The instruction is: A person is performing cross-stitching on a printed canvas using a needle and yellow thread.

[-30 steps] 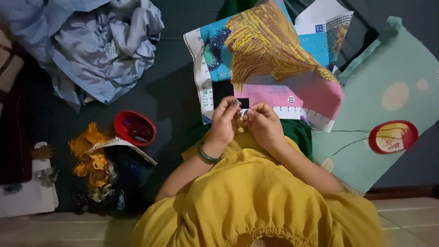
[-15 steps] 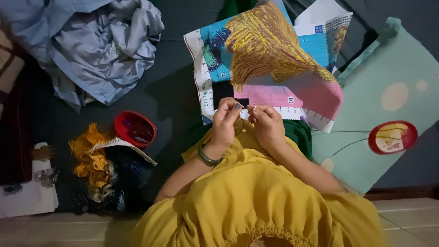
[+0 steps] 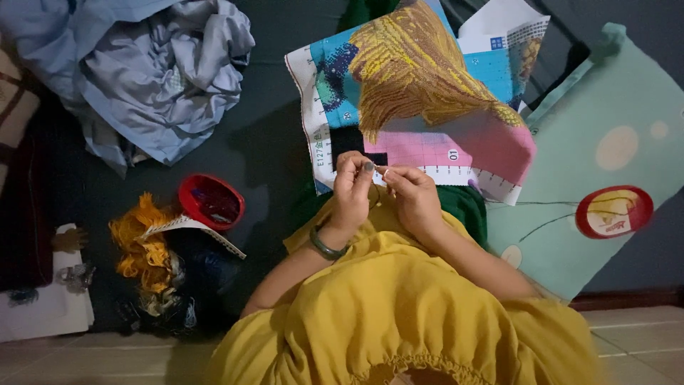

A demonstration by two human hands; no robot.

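Both hands meet at the lower edge of a gridded cross-stitch canvas (image 3: 427,107), stitched in yellow, blue and pink, which lies across the lap. The left hand (image 3: 354,189), with a dark bangle at the wrist, and the right hand (image 3: 412,196) are pinched fingertip to fingertip on something too small to make out, maybe thread or a needle. Left of the lap sit a round red plastic tub (image 3: 211,201) and a tangle of orange-yellow yarn skeins (image 3: 142,246). On the pale teal cloth (image 3: 605,107) to the right lies a red-rimmed oval label (image 3: 614,212) with a yellow centre.
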